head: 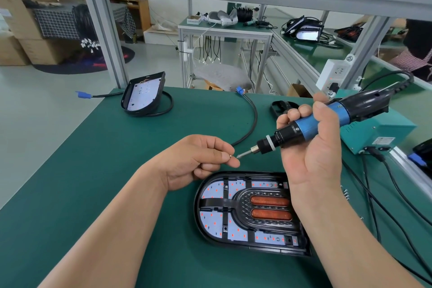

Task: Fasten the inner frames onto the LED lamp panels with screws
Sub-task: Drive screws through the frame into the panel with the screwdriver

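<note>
Left grip: my left hand (198,159) pinches a small pale metal screw (230,156) between thumb and forefinger, narrow and firm
Right grip: my right hand (313,147) is wrapped round the blue-and-black corded electric screwdriver (304,127), tilted so its bit points at the pinch; whether bit and screw touch or sit just apart I cannot tell
Work piece: the black oval LED lamp panel (210,236) lies on the green mat (93,170) directly below both grips, partly under my right wrist
Done: the black plastic inner frame (236,204), with two orange oblong lenses, already sits inside that panel
Unclear: fastening points on the frame's tabs near my right wrist may hold screws; too small to tell
Left here: I judge this screw not yet driven, and two square sockets on the side beneath my left pinch look empty
Left after: a second black lamp panel (142,93) stands propped well beyond my left hand, no frame visible in it; a loose black frame (280,106) lies just behind my right knuckles
Progress: early to midway, by my reading
</note>
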`<move>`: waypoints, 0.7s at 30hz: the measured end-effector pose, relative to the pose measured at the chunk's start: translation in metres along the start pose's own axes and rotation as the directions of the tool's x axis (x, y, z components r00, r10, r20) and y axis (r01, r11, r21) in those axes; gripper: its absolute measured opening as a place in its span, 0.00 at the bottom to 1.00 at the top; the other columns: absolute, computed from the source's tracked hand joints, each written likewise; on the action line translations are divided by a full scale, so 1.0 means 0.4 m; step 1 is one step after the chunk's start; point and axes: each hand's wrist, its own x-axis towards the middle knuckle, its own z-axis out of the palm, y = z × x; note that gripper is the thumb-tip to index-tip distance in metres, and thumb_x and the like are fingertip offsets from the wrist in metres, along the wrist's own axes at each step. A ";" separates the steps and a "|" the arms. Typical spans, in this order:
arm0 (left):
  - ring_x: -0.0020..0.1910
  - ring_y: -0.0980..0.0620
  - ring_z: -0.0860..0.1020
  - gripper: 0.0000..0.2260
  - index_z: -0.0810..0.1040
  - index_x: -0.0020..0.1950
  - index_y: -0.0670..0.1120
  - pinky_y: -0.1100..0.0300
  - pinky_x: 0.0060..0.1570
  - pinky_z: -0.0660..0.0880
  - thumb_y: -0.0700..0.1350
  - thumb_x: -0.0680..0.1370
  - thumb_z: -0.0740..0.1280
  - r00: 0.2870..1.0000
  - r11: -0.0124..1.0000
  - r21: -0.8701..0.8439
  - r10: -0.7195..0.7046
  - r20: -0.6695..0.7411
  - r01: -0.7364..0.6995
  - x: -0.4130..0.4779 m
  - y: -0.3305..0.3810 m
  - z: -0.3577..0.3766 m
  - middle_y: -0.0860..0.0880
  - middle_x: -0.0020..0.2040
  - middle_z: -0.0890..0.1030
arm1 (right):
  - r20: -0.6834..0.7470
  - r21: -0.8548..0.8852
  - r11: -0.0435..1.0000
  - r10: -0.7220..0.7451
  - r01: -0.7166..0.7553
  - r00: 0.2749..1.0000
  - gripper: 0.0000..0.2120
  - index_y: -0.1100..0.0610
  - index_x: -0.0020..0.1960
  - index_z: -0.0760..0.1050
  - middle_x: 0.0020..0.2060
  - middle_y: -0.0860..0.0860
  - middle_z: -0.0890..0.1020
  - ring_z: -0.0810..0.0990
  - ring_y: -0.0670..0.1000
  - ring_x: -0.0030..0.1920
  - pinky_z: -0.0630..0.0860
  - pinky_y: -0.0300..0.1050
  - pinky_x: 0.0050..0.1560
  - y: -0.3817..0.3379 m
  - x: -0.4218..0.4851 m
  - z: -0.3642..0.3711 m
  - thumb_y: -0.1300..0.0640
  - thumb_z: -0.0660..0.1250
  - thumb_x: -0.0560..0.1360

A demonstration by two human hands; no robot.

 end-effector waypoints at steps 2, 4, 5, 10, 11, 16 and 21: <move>0.25 0.59 0.60 0.07 0.79 0.55 0.40 0.70 0.22 0.60 0.30 0.83 0.64 1.000 1.000 0.010 0.003 0.019 -0.004 -0.001 -0.002 -0.003 0.38 0.49 0.87 | 0.001 0.003 1.000 -0.005 0.005 1.000 0.08 0.54 0.61 0.74 0.40 0.49 0.76 0.76 0.50 0.41 0.77 0.46 0.53 0.002 0.000 0.001 0.61 0.65 0.83; 0.25 0.59 0.60 0.07 0.79 0.56 0.41 0.70 0.22 0.60 0.31 0.83 0.65 0.999 1.000 0.020 0.007 0.040 -0.008 -0.001 -0.003 -0.005 0.39 0.50 0.87 | 0.006 -0.003 1.000 -0.008 0.008 1.000 0.08 0.53 0.60 0.74 0.40 0.49 0.76 0.76 0.50 0.41 0.77 0.46 0.53 0.003 -0.001 0.003 0.61 0.65 0.83; 0.26 0.59 0.60 0.07 0.79 0.56 0.41 0.70 0.22 0.61 0.31 0.82 0.66 0.999 1.000 0.022 0.011 0.049 -0.012 -0.002 -0.003 -0.006 0.39 0.51 0.87 | 0.009 -0.007 1.000 -0.010 0.010 1.000 0.07 0.53 0.60 0.74 0.40 0.49 0.76 0.76 0.49 0.41 0.77 0.46 0.53 0.003 -0.002 0.005 0.61 0.65 0.83; 0.26 0.60 0.60 0.07 0.79 0.57 0.40 0.70 0.22 0.60 0.34 0.79 0.70 0.997 0.999 0.035 0.013 0.074 -0.016 -0.003 -0.003 -0.006 0.39 0.51 0.87 | 0.035 -0.035 0.999 -0.014 0.015 0.999 0.06 0.53 0.60 0.74 0.41 0.49 0.76 0.76 0.49 0.42 0.75 0.48 0.56 0.004 -0.008 0.012 0.60 0.65 0.83; 0.26 0.59 0.59 0.07 0.79 0.57 0.40 0.70 0.23 0.60 0.34 0.80 0.69 0.997 0.999 0.041 0.013 0.075 -0.016 -0.004 -0.004 -0.007 0.40 0.51 0.87 | 0.039 -0.038 0.999 -0.013 0.015 0.999 0.06 0.53 0.60 0.74 0.41 0.49 0.76 0.76 0.49 0.42 0.75 0.48 0.57 0.004 -0.009 0.013 0.60 0.65 0.83; 0.26 0.60 0.60 0.06 0.79 0.57 0.40 0.70 0.23 0.59 0.32 0.82 0.66 0.997 0.999 0.033 0.018 0.070 -0.021 -0.004 -0.004 -0.007 0.39 0.51 0.87 | 0.057 -0.042 0.999 -0.015 0.018 0.998 0.05 0.52 0.59 0.73 0.41 0.49 0.76 0.76 0.49 0.42 0.74 0.48 0.57 0.002 -0.011 0.016 0.59 0.65 0.84; 0.26 0.59 0.59 0.06 0.78 0.57 0.39 0.70 0.23 0.60 0.31 0.82 0.65 0.998 0.999 0.033 0.024 0.051 -0.026 -0.003 -0.004 -0.004 0.39 0.51 0.87 | 0.055 -0.050 0.999 -0.016 0.019 0.998 0.06 0.53 0.60 0.73 0.41 0.49 0.76 0.76 0.49 0.42 0.74 0.49 0.58 0.005 -0.009 0.012 0.59 0.65 0.83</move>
